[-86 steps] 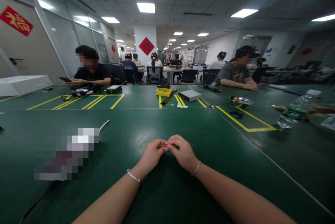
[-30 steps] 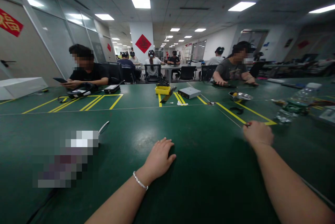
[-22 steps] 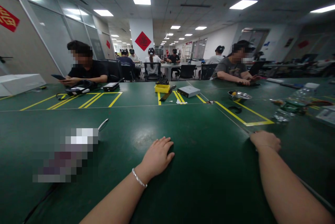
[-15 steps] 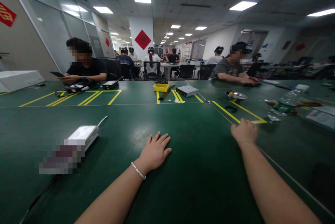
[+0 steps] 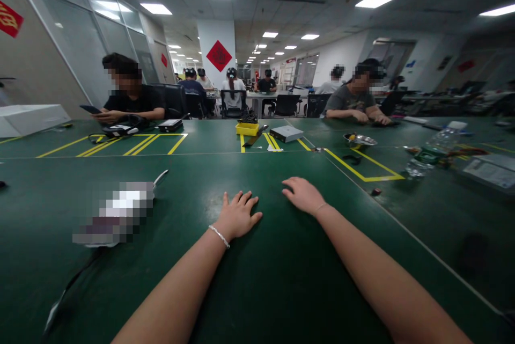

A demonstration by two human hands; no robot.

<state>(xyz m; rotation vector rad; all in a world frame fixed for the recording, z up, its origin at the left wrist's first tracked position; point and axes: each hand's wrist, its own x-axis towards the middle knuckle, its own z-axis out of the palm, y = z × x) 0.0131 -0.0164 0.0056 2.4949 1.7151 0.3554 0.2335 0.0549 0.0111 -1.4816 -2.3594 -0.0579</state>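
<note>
Left hand [image 5: 237, 216] lies flat, palm down on the green tabletop [image 5: 281, 285], its fingers spread and pointing away from the person, with nothing under or between them that shows. A beaded bracelet [image 5: 219, 236] sits on that wrist. Just beside it, to the right and a little farther out, the right hand [image 5: 302, 195] rests palm down too, fingers loosely stretched and angled toward the left, holding nothing. The 2 hands are near each other but not touching.

The closest loose thing is a small dark piece [image 5: 376, 191] on the tabletop. It lies to the right of the right hand, at about the same depth and well apart from it, just short of the corner of a yellow tape line [image 5: 364, 177]. The right hand is clearly the nearer of the 2, and the left hand would have to cross over it. The piece is too small to tell its shape or which way its long side runs.

Left of the left hand, well apart, lies a flat item that is blurred out [image 5: 116, 212], with a dark cable [image 5: 70, 287] trailing toward the person. Farther out stand a yellow tray [image 5: 247, 128], a grey box [image 5: 286, 133], a metal bowl [image 5: 360, 140] and a plastic bottle [image 5: 432, 152]. Other people sit across the tabletop.
</note>
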